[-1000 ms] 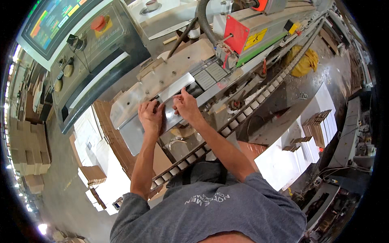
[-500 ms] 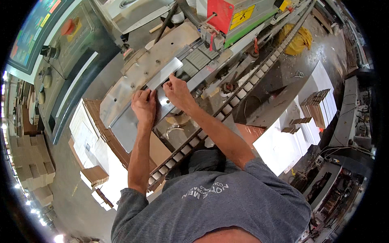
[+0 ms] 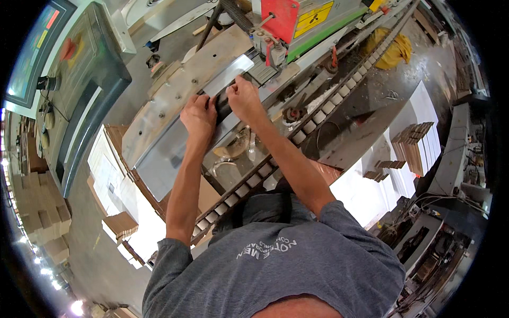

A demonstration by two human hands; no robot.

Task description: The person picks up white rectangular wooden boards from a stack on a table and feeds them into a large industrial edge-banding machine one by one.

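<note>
Running from 7 o'clock up to 1 o'clock, the long grey metal plate (image 3: 175, 153) lies flat on the machine bed, upper end toward the red guard (image 3: 280, 17), lower end near the cardboard stack (image 3: 119, 225). Both hands sit mid-plate, side by side, knuckles up, forearms stretched fwd from 6 o'clock. Left hand (image 3: 198, 117) is curled, fingers pressing the plate's far edge; right hand (image 3: 243, 99) likewise curled, fingertips pinching w/ thumb at the dark gap. Roller track (image 3: 275, 164) runs parallel, at 3 o'clock of the plate.
</note>
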